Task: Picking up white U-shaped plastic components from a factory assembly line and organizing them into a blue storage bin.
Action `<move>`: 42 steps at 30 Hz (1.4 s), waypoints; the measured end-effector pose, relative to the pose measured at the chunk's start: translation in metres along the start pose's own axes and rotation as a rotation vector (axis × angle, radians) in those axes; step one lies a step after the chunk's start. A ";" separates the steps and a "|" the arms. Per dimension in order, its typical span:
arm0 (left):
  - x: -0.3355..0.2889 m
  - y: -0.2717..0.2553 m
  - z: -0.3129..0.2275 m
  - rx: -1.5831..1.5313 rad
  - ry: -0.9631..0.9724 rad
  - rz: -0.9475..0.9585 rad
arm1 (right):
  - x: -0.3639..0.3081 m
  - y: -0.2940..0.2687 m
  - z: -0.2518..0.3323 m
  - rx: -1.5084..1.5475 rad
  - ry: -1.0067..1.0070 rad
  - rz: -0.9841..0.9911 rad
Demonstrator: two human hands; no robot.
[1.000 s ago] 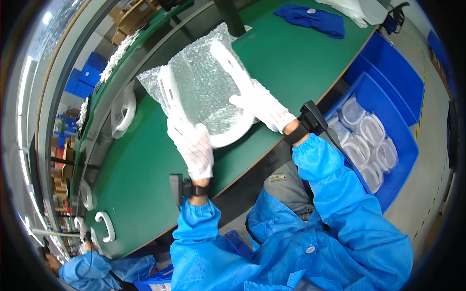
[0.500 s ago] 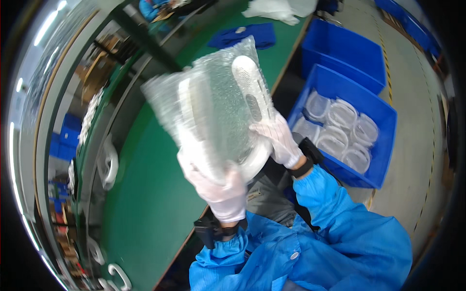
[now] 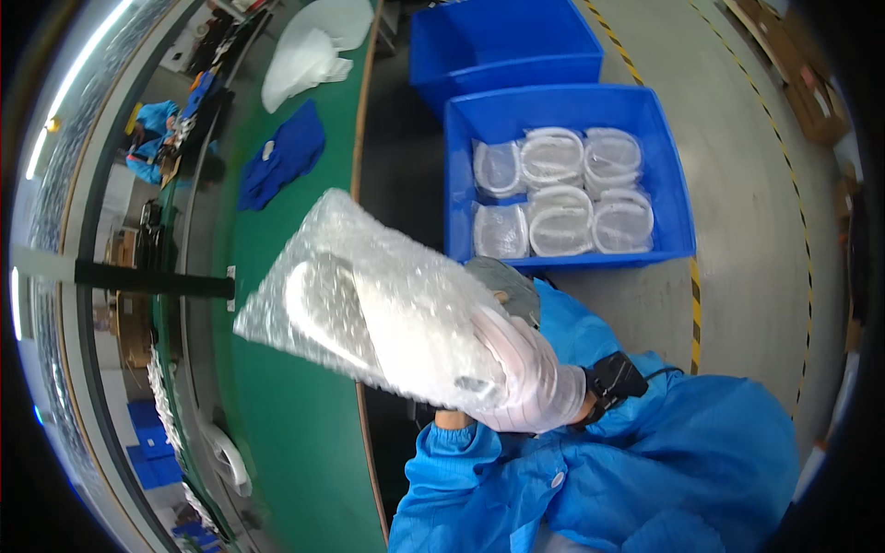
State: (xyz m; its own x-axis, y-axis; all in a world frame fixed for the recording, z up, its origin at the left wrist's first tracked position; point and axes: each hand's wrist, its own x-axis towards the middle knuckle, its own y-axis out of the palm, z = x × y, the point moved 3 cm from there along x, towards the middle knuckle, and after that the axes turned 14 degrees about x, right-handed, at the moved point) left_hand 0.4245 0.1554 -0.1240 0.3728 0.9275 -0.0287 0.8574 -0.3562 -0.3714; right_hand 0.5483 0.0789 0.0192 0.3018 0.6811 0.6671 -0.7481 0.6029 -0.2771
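Note:
A bubble-wrap bag with a white curved plastic part inside is held up in front of me, slanting over the bench edge. My right hand, in a white glove, is closed round its lower right end. Behind that same end my left hand is hidden; only the bare wrist and blue sleeve show below the bag. What the left fingers are doing cannot be seen.
Right of the bench, a blue bin holds several bagged white parts in rows. Another blue bin stands beyond. On the green bench lie a blue cloth and white bags. A dark post rises at left.
The white part, outside the bubble wrap at its right end before, is now within the bag. The bag has tipped leftward, and my view has swung right toward the bins. My left hand has gone behind the bag.

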 end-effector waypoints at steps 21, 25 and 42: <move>0.118 0.107 0.040 0.158 0.107 0.177 | 0.005 -0.013 -0.161 -0.473 0.644 0.069; 0.133 0.140 0.019 0.023 -0.352 0.078 | -0.012 -0.033 -0.229 -0.045 0.916 -0.222; 0.217 0.229 0.129 -0.451 -0.749 0.499 | -0.127 -0.014 -0.535 0.559 1.354 0.196</move>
State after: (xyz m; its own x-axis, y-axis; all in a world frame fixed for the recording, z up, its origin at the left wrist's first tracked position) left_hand 0.6560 0.2903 -0.3355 0.5403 0.4377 -0.7187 0.7759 -0.5897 0.2242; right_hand 0.8366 0.2060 -0.4312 0.2452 0.7809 -0.5746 -0.8717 0.4370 0.2219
